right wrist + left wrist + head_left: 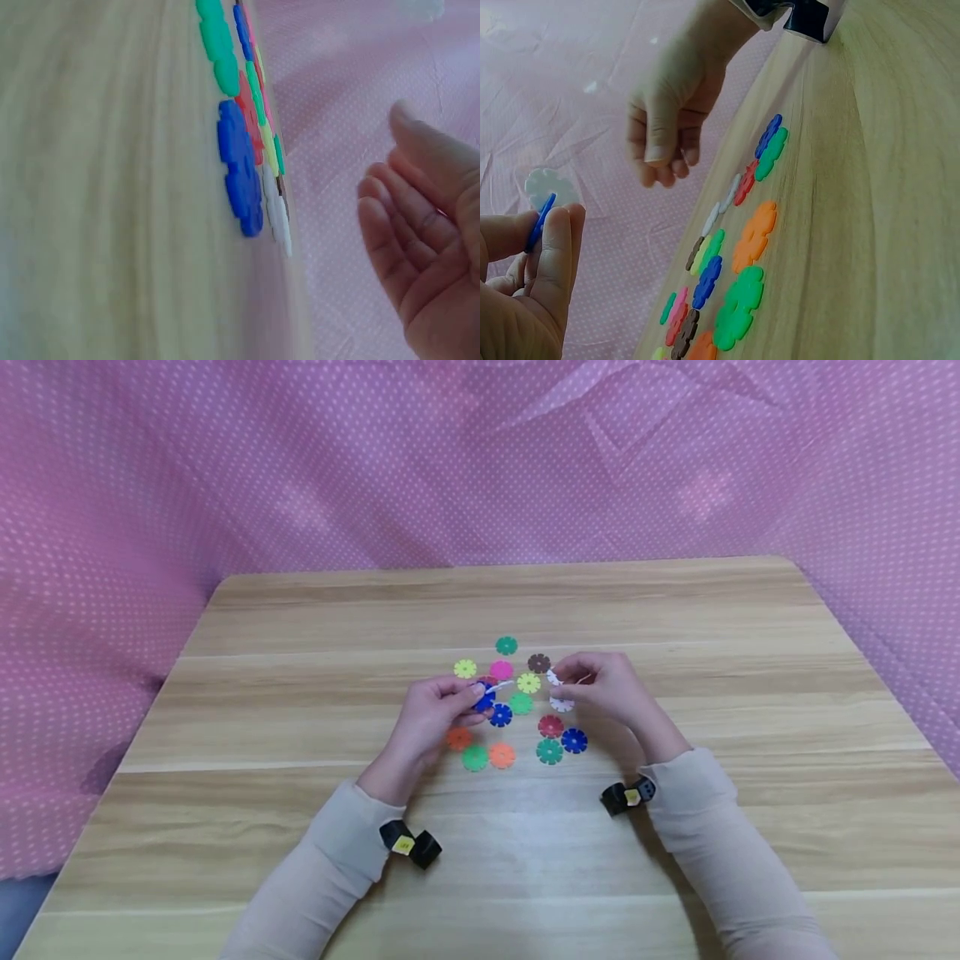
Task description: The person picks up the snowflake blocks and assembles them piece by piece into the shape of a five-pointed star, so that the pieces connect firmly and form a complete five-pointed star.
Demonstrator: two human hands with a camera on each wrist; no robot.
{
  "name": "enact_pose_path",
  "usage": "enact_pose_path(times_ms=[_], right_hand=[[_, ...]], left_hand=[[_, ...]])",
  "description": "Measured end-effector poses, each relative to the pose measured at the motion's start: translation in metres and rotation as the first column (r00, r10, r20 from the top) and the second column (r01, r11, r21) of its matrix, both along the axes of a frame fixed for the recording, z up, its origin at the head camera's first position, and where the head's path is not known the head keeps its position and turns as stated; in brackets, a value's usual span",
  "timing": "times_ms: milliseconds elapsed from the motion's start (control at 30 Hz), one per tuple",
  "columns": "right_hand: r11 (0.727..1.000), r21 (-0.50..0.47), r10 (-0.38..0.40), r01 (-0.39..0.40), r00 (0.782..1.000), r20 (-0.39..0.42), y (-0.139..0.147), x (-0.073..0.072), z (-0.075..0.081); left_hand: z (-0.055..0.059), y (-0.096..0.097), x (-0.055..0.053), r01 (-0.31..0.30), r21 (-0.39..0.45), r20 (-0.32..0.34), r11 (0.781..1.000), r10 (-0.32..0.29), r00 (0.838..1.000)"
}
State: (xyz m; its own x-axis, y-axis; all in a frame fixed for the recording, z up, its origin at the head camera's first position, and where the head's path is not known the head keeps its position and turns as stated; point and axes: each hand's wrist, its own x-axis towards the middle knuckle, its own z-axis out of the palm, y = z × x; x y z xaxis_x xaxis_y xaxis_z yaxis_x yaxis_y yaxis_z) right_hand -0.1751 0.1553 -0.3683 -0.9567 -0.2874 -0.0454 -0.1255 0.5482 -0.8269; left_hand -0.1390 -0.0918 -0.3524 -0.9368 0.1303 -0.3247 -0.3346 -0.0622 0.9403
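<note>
My left hand (435, 714) pinches a blue notched disc (541, 222) between thumb and fingers. A white notched disc (549, 185) is joined crosswise to the blue one and stands out past the fingertips. To the right, my right hand (606, 683) hovers above the table with loosely bent fingers; the right wrist view shows nothing in its grasp. Below its fingertips lie two white discs (561, 704), partly covered in the head view. Near the left hand are a loose blue disc (501, 716), a pink disc (501, 670) and an orange disc (459, 739).
More flat notched discs lie spread on the wooden table (300, 877): a brown disc (538, 663), a yellow disc (465, 668), a red disc (551, 726), several green ones and others. Pink dotted cloth (480, 460) hangs behind the table and along both sides.
</note>
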Motion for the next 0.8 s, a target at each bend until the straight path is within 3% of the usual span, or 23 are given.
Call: enact_pose_path(times_ms=[367, 800], right_hand=[[0.991, 0.107, 0.073, -0.081, 0.994, 0.078, 0.01, -0.006, -0.016], [0.973, 0.194, 0.109, -0.123, 0.991, 0.079, 0.007, -0.011, -0.021]], left_hand=[[-0.001, -0.001, 0.001, 0.0, -0.019, 0.002, 1.0, 0.0, 1.0], [-0.005, 0.0, 0.0, 0.001, -0.003, 0.007, 1.0, -0.001, 1.0]])
